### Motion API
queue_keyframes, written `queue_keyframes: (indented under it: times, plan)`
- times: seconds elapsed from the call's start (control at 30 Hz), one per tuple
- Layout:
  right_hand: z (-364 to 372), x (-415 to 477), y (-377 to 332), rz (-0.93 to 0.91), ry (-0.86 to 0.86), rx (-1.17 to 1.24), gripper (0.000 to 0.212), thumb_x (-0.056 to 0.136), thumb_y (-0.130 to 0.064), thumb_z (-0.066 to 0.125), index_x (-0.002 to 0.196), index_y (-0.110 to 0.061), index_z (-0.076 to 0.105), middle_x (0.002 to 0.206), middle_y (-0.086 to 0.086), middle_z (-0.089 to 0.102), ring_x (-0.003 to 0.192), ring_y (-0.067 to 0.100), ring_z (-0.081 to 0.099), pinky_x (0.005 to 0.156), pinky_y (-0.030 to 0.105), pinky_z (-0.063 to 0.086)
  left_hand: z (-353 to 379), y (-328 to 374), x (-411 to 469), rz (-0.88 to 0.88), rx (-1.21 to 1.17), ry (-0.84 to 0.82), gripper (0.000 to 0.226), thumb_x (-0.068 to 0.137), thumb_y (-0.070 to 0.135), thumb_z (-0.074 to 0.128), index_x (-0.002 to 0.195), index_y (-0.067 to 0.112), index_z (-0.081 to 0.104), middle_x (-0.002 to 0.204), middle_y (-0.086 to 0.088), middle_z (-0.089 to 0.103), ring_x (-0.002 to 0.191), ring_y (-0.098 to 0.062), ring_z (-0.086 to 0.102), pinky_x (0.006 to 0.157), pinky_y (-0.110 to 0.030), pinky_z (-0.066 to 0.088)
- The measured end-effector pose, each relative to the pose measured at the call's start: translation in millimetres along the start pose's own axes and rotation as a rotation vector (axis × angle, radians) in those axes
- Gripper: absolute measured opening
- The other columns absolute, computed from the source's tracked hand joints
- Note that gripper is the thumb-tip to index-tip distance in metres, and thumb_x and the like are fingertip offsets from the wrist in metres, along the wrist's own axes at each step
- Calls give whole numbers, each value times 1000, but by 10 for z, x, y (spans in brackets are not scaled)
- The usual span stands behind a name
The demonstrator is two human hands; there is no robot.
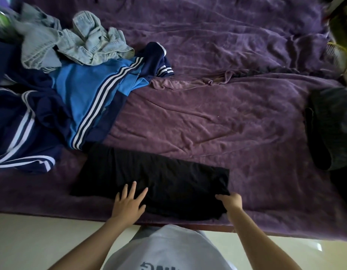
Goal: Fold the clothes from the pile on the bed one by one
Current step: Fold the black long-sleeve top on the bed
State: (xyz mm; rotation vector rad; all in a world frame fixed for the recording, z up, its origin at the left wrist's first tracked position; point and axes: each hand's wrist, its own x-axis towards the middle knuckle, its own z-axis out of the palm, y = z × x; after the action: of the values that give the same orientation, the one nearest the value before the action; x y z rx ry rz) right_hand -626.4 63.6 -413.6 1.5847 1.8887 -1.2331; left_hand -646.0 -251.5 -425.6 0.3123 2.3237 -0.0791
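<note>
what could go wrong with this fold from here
1. The right hand grips only the right end of the black garment; folding it over may skew the layers, since the left hand presses flat just near the middle.
2. The garment's near side lies at the bed edge, so it might slide off.
3. The blue striped jersey lies by its far left corner and could get caught.

The bed (188,224), spread with a rumpled purple blanket (207,117), carries a folded black garment (159,178) along its near edge, a pile of a blue striped track jacket (86,90), navy sportswear (22,137) and pale denim (90,41) toward its left edge, and a dark folded garment (332,129) at its right edge.
</note>
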Motion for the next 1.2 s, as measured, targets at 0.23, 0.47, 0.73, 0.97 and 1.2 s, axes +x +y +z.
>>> queue_keyframes:
  times: [0.23, 0.47, 0.73, 0.97, 1.2]
  plan:
    - [-663, -14, -641, -264, 281, -7, 32, 75, 7, 57, 105, 1, 64, 89, 18, 66, 81, 29, 60, 74, 37, 47, -187, 245, 166, 160, 3, -53, 59, 97, 52, 25, 149, 38, 1, 159, 0, -2, 146, -26, -5, 114, -52, 1]
    - [-418, -709, -1146, -644, 284, -247, 58, 78, 4, 55, 132, -16, 51, 125, 13, 57, 111, 34, 56, 90, 36, 42, -230, 291, 221, 162, -238, -50, 58, 97, 48, 33, 149, 31, 16, 157, 1, 16, 145, -20, 9, 115, -45, 13]
    - [1032, -1665, -1106, -1060, -534, -390, 61, 83, -4, 63, 139, -14, 43, 131, 7, 53, 110, 20, 55, 83, 1, 32, -733, -195, 275, -224, -2219, -187, 53, 92, 60, 31, 113, 22, 60, 105, -10, 67, 98, -28, 58, 96, -44, 36]
    - [799, -1135, -725, -729, -435, -468, 41, 93, -18, 55, 133, -17, 50, 128, 5, 55, 95, 11, 57, 70, -1, 36, -787, -370, 283, -229, -1662, 119, 54, 88, 0, 60, 138, 9, 43, 127, -13, 56, 106, -24, 56, 91, -32, 44]
    - [789, -793, -492, -759, -310, -844, 47, 94, -24, 47, 141, -21, 40, 136, 5, 44, 127, 23, 39, 99, 29, 36, -654, -664, 132, -149, -1468, 568, 46, 87, -7, 56, 132, 4, 51, 123, -3, 57, 116, -22, 53, 96, -29, 40]
